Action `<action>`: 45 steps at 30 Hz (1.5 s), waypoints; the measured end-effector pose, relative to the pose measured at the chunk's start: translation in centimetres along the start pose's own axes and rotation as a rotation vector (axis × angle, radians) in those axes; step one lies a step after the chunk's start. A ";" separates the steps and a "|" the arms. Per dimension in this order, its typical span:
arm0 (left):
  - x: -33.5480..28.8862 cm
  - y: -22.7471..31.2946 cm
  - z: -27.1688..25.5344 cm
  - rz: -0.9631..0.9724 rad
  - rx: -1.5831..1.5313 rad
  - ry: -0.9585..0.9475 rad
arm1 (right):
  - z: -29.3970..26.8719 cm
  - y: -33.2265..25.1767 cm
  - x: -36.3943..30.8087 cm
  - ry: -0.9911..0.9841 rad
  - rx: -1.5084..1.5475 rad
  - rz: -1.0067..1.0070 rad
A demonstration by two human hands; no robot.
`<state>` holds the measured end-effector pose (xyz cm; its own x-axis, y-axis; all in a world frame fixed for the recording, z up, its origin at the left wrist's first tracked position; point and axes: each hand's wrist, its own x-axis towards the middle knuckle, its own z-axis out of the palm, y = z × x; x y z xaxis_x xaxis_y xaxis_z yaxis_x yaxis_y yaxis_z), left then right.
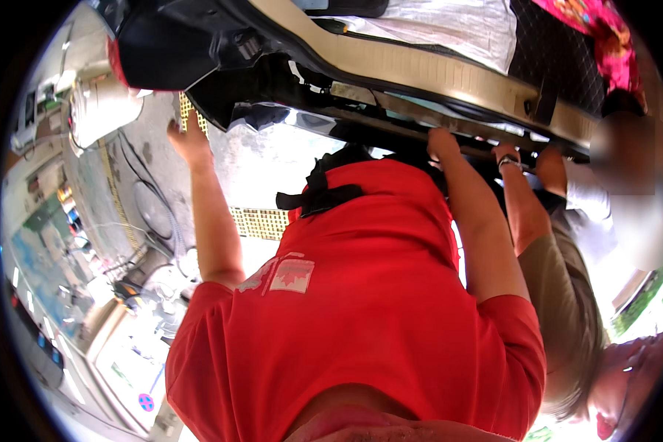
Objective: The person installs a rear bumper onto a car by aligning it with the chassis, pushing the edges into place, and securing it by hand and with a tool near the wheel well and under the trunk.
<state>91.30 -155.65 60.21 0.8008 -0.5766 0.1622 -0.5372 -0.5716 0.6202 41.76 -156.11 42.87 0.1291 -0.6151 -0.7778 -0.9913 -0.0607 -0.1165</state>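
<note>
Person's left hand [191, 146] was out at left, at the near edge of a long dark panel [225, 96]; thumb stood apart from fingers, couldn't tell if that grip was grasping or just touching. Right hand [442, 146] was farther right along the same panel, fingers curled at its edge, grip apparently clenched on it. Panel ran left to right, betw. the person & a vehicle's rear, just below the beige sill [420, 62].

Co-worker at right, brownish sleeve [571, 295]: hand w/ a wristwatch [507, 160] also up at the panel, nr right hand.

Beyond sill, load area held a white sheet [457, 26], a dark quilted mat [560, 48] to its right & a bright pink patterned cloth [613, 37] at far right. Red lamp [115, 59] sat at vehicle's far-left corner.

Floor [155, 151] was grey, worn-looking concrete, washed out by glare in spots; yellow grating [261, 223] set in it, part hidden by person's red shirt [376, 287]. Dark hose [158, 202] lay in loops at left, white tub [109, 110] farther off. Rest of left side = clutter, too small to ID. Greenery [641, 298] showed at right edge, v. bright outside.
</note>
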 end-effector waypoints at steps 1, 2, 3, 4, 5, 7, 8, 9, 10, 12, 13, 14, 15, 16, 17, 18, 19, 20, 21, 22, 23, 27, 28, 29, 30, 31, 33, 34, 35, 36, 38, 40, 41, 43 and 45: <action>1.4 0.2 0.5 -0.088 -0.077 -0.098 | 0.1 0.0 0.4 0.009 -0.039 -0.013; 2.6 -0.6 1.4 -0.104 -0.093 -0.147 | 0.4 0.1 0.7 -0.017 -0.049 -0.029; 3.8 -1.7 2.4 -0.122 -0.112 -0.202 | 0.9 0.1 0.9 -0.045 -0.059 -0.038; 5.3 -3.3 3.5 -0.155 -0.285 -0.365 | 1.7 0.5 1.4 -0.051 -0.052 -0.046; 6.2 -4.7 4.7 -0.179 -0.463 -0.525 | 2.1 0.9 1.9 -0.057 -0.044 -0.053; 5.5 -5.0 6.0 -0.315 -0.386 -0.474 | 2.2 0.8 1.3 -0.004 -0.070 -0.073; 5.0 -4.1 6.1 -0.308 -0.249 -0.450 | 2.3 1.0 1.1 0.045 -0.054 -0.079; 4.8 -3.0 4.7 -0.297 -0.093 -0.414 | 2.1 0.6 1.1 0.044 -0.080 -0.097; 6.4 -6.8 6.1 -0.226 -0.157 -0.397 | 1.9 0.2 1.1 0.046 -0.063 -0.104; 5.8 -6.8 6.5 -0.277 -0.251 -0.394 | 1.7 0.3 0.9 0.045 -0.047 -0.084; 5.6 -6.7 6.6 -0.309 -0.331 -0.396 | 1.7 0.4 0.8 0.047 -0.062 -0.083; 5.3 -7.0 6.3 -0.308 -0.347 -0.387 | 1.6 0.2 0.6 0.049 -0.091 -0.086; 5.1 -7.4 6.1 -0.315 -0.352 -0.387 | 1.7 0.0 0.3 0.050 -0.117 -0.089; 4.9 -7.8 5.8 -0.301 -0.365 -0.371 | 1.5 -0.1 0.1 0.043 -0.105 -0.072; 4.7 -7.6 5.7 -0.282 -0.379 -0.361 | 1.7 0.0 0.1 0.044 -0.107 -0.063; 4.3 -6.9 5.2 -0.274 -0.441 -0.369 | 1.8 0.2 0.1 0.057 -0.089 -0.069; 4.9 -8.3 5.7 -0.291 -0.394 -0.384 | 1.9 0.4 0.1 0.070 -0.070 -0.074; 5.1 -8.7 5.5 -0.259 -0.355 -0.371 | 1.9 0.4 0.1 0.068 -0.068 -0.063; 5.1 -8.9 5.7 -0.226 -0.317 -0.358 | 1.8 0.3 0.4 0.049 -0.082 -0.070; 5.1 -9.2 5.7 -0.278 -0.351 -0.374 | 1.8 0.3 0.5 0.029 -0.097 -0.078; 5.0 -8.4 5.5 -0.311 -0.406 -0.389 | 1.8 0.4 0.6 0.028 -0.096 -0.064; 4.9 -7.2 5.4 -0.328 -0.472 -0.410 | 1.8 0.1 0.4 0.027 -0.050 -0.034; 4.8 -7.2 5.3 -0.341 -0.498 -0.417 | 1.7 -0.1 0.4 0.030 -0.053 -0.036; 4.9 -7.0 5.3 -0.349 -0.524 -0.428 | 1.8 0.0 0.5 0.036 -0.051 -0.034; 4.9 -7.0 5.3 -0.347 -0.523 -0.431 | 1.9 0.1 0.7 0.036 -0.049 -0.032; 5.0 -7.0 5.2 -0.338 -0.510 -0.437 | 1.9 0.2 0.8 0.032 -0.060 -0.050; 4.7 -6.4 5.2 -0.327 -0.496 -0.451 | 2.1 0.4 1.1 0.027 -0.067 -0.062; 4.5 -5.9 5.1 -0.345 -0.471 -0.443 | 2.2 0.5 1.2 0.016 -0.064 -0.054; 4.1 -5.4 4.7 -0.364 -0.446 -0.431 | 2.1 0.4 1.2 0.006 -0.063 -0.051; 3.9 -5.1 4.6 -0.365 -0.418 -0.423 | 2.0 0.4 1.2 0.006 -0.061 -0.049; 4.4 -6.3 4.8 -0.374 -0.399 -0.422 | 1.7 0.0 1.0 -0.009 -0.037 -0.028; 5.2 -8.8 5.3 -0.315 -0.395 -0.392 | 1.6 -0.3 1.1 -0.014 -0.028 -0.025; 4.9 -8.2 5.7 -0.317 -0.397 -0.402 | 1.6 -0.1 0.9 -0.022 -0.018 -0.006; 4.5 -7.1 5.8 -0.346 -0.473 -0.415 | 1.3 0.1 0.8 -0.025 -0.014 -0.001; 4.4 -7.0 5.3 -0.366 -0.491 -0.428 | 1.0 -0.3 0.8 -0.032 -0.015 -0.018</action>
<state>97.13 -157.31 52.53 0.6786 -0.6339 -0.3711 0.0037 -0.5022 0.8647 42.15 -155.77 41.70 0.1478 -0.5882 -0.7951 -0.9890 -0.0840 -0.1217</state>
